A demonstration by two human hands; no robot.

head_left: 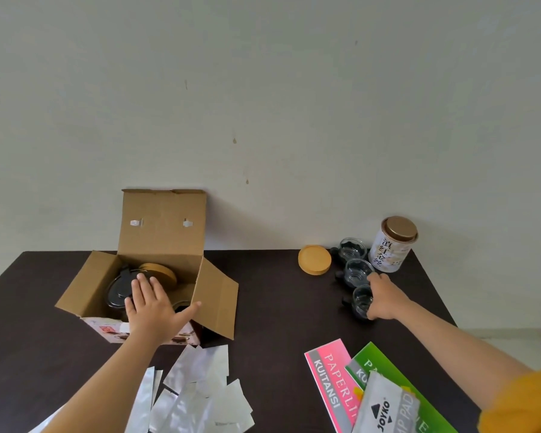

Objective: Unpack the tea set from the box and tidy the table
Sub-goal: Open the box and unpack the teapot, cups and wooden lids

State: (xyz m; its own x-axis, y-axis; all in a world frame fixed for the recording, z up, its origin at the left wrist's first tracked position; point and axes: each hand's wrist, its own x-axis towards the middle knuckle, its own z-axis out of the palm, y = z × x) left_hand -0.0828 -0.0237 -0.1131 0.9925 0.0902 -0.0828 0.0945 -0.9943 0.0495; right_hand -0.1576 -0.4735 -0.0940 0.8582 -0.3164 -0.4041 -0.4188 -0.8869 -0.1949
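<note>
An open cardboard box (156,232) stands at the left of the dark table (272,307), lid flap up against the wall. Inside lie a black-lidded glass teapot (119,292) and a round wooden coaster (161,271). My left hand (152,304) hovers over the box opening, fingers spread, holding nothing. At the right, three small glass cups stand in a row: the far one (352,247), the middle one (356,270) and the nearest (362,300). My right hand (384,296) is closed around the nearest cup. A loose wooden coaster (314,259) lies left of the cups.
A white tea tin with a gold lid (392,245) stands at the back right corner. Several silver foil packets (197,392) lie at the front. Pink (328,379) and green (384,367) receipt books and a grey stamp pad pack (384,407) lie front right.
</note>
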